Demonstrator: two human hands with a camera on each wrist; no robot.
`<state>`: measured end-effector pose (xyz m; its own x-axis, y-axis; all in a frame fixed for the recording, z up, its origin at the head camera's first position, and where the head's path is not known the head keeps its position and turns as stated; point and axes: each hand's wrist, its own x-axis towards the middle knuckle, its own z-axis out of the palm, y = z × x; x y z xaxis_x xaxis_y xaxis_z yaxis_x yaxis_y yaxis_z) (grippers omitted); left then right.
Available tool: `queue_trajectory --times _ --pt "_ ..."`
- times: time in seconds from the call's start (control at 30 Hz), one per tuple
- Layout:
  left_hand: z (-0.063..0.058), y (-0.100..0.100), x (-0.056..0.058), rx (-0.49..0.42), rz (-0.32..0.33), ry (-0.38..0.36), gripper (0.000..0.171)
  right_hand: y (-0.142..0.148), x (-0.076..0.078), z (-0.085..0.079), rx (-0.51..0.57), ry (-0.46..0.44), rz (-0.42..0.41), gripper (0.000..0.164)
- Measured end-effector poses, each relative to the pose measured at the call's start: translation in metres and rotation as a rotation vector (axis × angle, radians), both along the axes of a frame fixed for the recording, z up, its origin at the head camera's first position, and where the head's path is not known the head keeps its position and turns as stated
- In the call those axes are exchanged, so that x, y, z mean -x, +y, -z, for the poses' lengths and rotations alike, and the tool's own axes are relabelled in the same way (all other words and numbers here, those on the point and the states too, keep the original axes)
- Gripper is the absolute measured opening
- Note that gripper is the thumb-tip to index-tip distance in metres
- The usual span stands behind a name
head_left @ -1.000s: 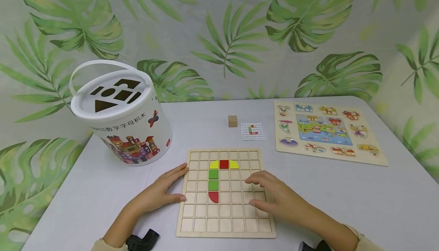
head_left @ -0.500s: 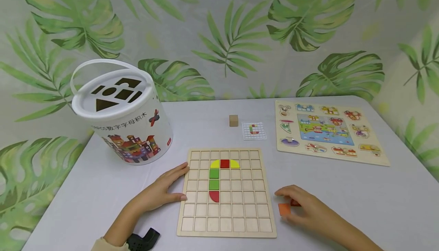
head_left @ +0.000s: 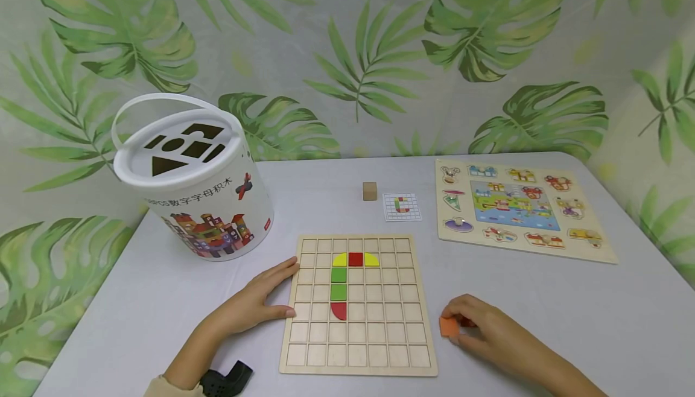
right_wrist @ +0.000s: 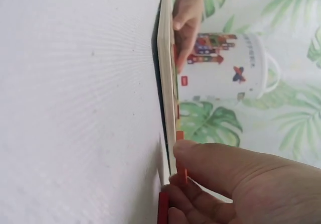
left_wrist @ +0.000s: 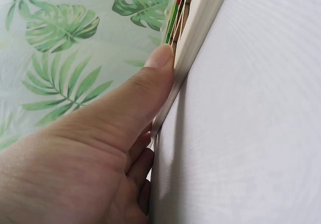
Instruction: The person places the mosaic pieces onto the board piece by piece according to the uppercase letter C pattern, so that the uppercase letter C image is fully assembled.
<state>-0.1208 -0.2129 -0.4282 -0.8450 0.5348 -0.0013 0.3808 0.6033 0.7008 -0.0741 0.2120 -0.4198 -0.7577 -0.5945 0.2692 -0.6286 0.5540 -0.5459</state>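
Observation:
In the head view my right hand point(head_left: 491, 333) pinches an orange square tile point(head_left: 448, 326) just right of the board. A red piece point(right_wrist: 163, 208) lies on the table close under its curled fingers, mostly covered by the hand from above. My left hand point(head_left: 255, 300) rests against the left edge of the wooden grid board point(head_left: 380, 349), thumb and fingers spread along it. Set in the grid are two yellow quarter-rounds point(head_left: 371, 259), a red square point(head_left: 355, 259), two green squares point(head_left: 339, 292) and a red quarter-round point(head_left: 339, 311), together forming a hook shape.
Behind the board stand a wooden cube point(head_left: 370, 191) and a small pattern card point(head_left: 402, 207) with a coloured C shape. A white bucket point(head_left: 217, 186) with a slotted lid is at the left, a picture peg puzzle point(head_left: 445, 228) at the back right. A black device point(head_left: 228, 380) lies by the left forearm.
My right hand has moved from over the board to the right, down to the table, and its fingers have closed on the orange tile. My left hand has stayed on the board's edge.

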Motion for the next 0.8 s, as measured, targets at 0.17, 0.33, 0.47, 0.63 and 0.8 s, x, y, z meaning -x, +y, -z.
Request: queue_trajectory --times 0.17,0.33,0.47,0.63,0.8 --pt "0.002 0.000 0.000 -0.006 0.006 0.023 0.080 -0.007 0.002 -0.007 0.038 0.006 0.023 0.028" --pt "0.003 0.000 0.000 -0.011 0.011 0.034 0.080 -0.022 0.005 -0.016 0.127 0.092 -0.017 0.034" --pt "0.003 0.000 0.000 -0.008 0.008 0.025 0.080 -0.040 0.009 -0.018 0.189 0.145 -0.089 0.039" --pt "0.003 0.000 0.000 0.000 0.006 0.019 0.080 -0.063 0.012 -0.017 0.218 0.114 -0.163 0.036" --pt "0.003 -0.001 0.001 0.001 0.014 0.022 0.080 -0.081 0.014 -0.013 0.154 0.018 -0.140 0.029"
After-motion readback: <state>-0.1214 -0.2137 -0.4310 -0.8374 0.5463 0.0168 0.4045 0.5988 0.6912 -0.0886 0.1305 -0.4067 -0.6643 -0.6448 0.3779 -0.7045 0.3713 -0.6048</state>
